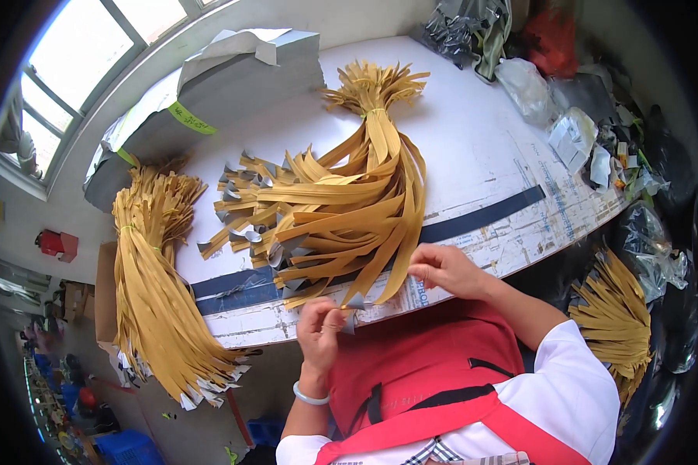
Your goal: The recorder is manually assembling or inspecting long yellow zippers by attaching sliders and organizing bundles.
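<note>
A bundle of mustard-yellow fabric strips (376, 139), tied near its far end, fans out across the white table. Many of its loose ends carry curled grey tabs. My left hand (318, 329) is closed in a pinch at the near table edge, on the end of one strip with a grey tab (354, 302). To the right, my right hand (446, 270) has its fingers pressed together beside the outermost strips; whether something thin is between them is hidden. A dark blue band (485, 215) runs along the table under the strips.
A second tied bundle (151, 287) hangs over the table's left edge. Stacked grey sheets (248, 85) stand at the back left. Plastic bags and scraps (574, 132) crowd the right side. Another bundle of strips (613, 322) lies low at the right.
</note>
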`<action>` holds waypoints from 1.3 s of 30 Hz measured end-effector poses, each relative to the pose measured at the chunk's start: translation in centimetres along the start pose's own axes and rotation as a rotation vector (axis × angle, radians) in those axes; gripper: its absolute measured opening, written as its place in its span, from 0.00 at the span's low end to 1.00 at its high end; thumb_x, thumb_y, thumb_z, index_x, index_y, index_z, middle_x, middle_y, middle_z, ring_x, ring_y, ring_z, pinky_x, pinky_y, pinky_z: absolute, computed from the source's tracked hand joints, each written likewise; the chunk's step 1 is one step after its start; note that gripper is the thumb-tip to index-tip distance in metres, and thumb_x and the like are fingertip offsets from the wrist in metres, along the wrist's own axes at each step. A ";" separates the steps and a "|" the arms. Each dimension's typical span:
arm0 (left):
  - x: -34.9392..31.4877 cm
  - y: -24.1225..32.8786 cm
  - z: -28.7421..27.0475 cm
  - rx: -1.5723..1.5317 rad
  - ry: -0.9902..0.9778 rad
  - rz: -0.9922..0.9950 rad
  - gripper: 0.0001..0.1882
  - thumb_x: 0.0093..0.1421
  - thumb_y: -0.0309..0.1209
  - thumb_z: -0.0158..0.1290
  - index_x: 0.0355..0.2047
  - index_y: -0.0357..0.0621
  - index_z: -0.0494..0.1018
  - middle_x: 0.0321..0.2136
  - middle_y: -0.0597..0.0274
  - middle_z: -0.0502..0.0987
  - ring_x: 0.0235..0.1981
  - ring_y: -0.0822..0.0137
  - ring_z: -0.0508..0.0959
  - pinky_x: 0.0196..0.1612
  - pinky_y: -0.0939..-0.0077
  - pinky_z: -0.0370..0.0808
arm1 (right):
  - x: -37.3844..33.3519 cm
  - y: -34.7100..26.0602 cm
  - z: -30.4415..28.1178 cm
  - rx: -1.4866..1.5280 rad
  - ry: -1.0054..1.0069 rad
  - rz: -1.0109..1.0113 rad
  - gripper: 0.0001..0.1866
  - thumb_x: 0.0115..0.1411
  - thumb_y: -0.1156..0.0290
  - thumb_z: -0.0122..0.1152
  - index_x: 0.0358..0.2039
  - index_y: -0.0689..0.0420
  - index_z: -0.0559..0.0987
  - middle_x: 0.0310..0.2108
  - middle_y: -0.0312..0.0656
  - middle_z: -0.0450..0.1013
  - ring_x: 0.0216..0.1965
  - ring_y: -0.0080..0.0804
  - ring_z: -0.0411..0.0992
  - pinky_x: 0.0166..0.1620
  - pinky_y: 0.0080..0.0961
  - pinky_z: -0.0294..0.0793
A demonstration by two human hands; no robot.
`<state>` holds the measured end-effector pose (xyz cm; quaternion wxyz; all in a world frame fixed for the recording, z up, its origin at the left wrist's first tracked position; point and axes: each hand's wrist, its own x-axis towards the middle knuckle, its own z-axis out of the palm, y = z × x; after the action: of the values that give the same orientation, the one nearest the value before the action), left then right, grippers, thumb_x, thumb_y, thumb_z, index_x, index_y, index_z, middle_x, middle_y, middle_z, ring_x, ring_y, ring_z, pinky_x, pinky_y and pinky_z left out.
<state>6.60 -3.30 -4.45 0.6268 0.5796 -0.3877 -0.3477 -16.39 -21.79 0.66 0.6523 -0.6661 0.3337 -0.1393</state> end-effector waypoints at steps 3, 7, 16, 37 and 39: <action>1.5 -3.3 -5.3 0.222 0.336 0.107 0.04 0.68 0.23 0.51 0.34 0.36 0.70 0.36 0.62 0.70 0.25 0.76 0.71 0.26 0.85 0.72 | 7.3 -2.7 -5.5 0.028 0.251 -0.144 0.11 0.67 0.65 0.60 0.38 0.61 0.77 0.27 0.34 0.75 0.28 0.19 0.72 0.33 0.19 0.74; 2.4 -4.4 -6.1 0.548 0.456 0.301 0.01 0.65 0.22 0.54 0.36 0.38 0.73 0.38 0.60 0.71 0.29 0.73 0.71 0.26 0.82 0.69 | 21.4 -3.4 -13.2 -0.337 0.569 -0.119 0.30 0.60 0.45 0.63 0.42 0.64 0.81 0.37 0.47 0.79 0.38 0.32 0.76 0.45 0.29 0.75; 3.3 -5.0 -5.2 0.567 0.391 0.268 0.04 0.61 0.20 0.56 0.37 0.38 0.75 0.37 0.57 0.74 0.30 0.68 0.74 0.27 0.79 0.70 | 34.4 -0.2 -11.7 -0.733 0.807 0.138 0.36 0.48 0.50 0.69 0.49 0.67 0.78 0.44 0.54 0.79 0.43 0.50 0.79 0.48 0.37 0.78; 2.6 -6.7 -6.8 0.635 0.274 0.323 0.03 0.64 0.21 0.53 0.37 0.35 0.74 0.37 0.59 0.73 0.36 0.66 0.72 0.43 0.73 0.71 | -24.5 -25.4 -13.3 0.162 1.077 -0.997 0.15 0.61 0.67 0.64 0.46 0.60 0.77 0.39 0.42 0.80 0.37 0.29 0.80 0.44 0.24 0.81; 2.9 -6.6 -6.3 0.681 0.255 0.295 0.04 0.64 0.21 0.52 0.38 0.35 0.74 0.35 0.60 0.74 0.35 0.66 0.73 0.42 0.74 0.72 | -27.7 -25.1 -14.4 0.040 1.211 -0.953 0.14 0.60 0.67 0.64 0.44 0.59 0.78 0.37 0.39 0.79 0.35 0.26 0.79 0.42 0.24 0.81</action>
<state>13.63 -3.56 -10.99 0.4850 0.7309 -0.4792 -0.0306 -39.26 -17.48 33.31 0.2373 -0.5334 0.3071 -0.7516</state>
